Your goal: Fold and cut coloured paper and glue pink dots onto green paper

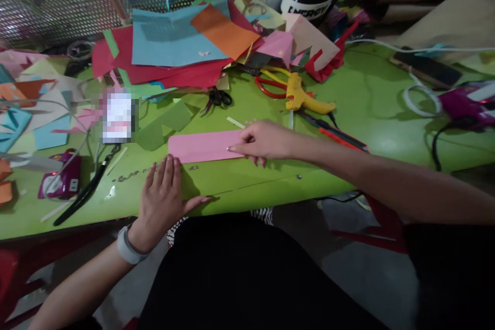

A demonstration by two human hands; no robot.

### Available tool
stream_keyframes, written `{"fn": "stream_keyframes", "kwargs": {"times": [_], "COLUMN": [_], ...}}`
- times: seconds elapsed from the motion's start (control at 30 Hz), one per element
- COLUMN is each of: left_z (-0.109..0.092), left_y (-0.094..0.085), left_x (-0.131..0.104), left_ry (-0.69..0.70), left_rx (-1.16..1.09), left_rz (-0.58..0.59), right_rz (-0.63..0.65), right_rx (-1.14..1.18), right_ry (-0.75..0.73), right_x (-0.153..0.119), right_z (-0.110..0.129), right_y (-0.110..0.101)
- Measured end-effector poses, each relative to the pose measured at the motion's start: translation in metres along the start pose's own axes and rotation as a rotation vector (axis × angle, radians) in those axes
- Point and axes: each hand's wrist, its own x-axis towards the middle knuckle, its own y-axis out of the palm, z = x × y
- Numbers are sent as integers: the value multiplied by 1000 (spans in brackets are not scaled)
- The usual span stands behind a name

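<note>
On the table point(251, 195), near its front edge, the right hand point(266, 139) pinched pink paper point(201, 147) the flat left hand point(162, 193) apparently steadied.

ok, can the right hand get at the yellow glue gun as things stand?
Likely yes: the yellow glue gun lies just beyond the right hand, nothing visibly covering it, though that hand would first have to leave the pink paper.

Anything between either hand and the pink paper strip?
Nothing visible. The right hand is on the right end of the pink paper strip; the left hand has its fingertips at the near left corner, contact unclear.
</note>
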Motion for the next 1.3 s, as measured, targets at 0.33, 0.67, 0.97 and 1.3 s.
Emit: {"fn": "stream_keyframes", "kwargs": {"times": [0.33, 0.67, 0.97, 1.3], "left_z": [26, 18, 24, 53], "left_y": [-51, -20, -6, -12], "left_x": [30, 140, 128, 97], "left_ry": [-90, -283, -432, -565], "left_rx": [-127, -1003, -1051, -993], "left_rz": [143, 1034, 1013, 994], "right_rz": [193, 203, 208, 214], "right_rx": [-100, -73, -69, -71], "right_ry": [-39, -19, -31, 4], "right_x": [35, 34, 36, 35], "right_z": [-12, -9, -13, -11], "right_y": [24, 26, 25, 25]}}
